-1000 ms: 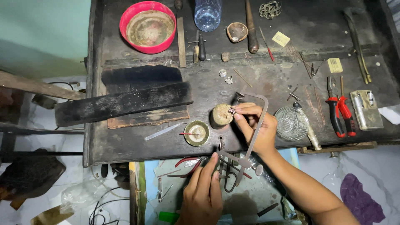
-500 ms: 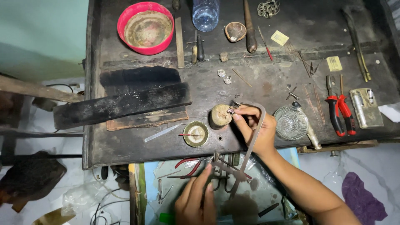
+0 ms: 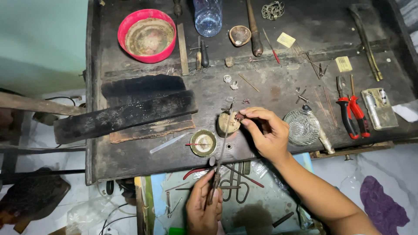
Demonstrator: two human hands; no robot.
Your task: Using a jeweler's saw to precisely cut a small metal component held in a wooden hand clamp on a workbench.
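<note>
My right hand rests on the dark workbench, fingertips pinching a tiny reddish piece against a small round tan block. My left hand is low, over the tray below the bench edge. It grips the lower end of a long thin metal tool. The tool runs upward across the bench edge, and its tip reaches the round block beside my right fingertips. A small brass dish with a red stick in it sits just left of the tool.
A charred black wooden block lies left. A red bowl, a plastic bottle and a small cup stand at the back. A glass dish, red-handled pliers and a metal case sit right. The blue tray holds several tools.
My left hand has closed on the long thin tool and brought its tip up to the round block. My right hand stays at the block, fingers shifted slightly.
</note>
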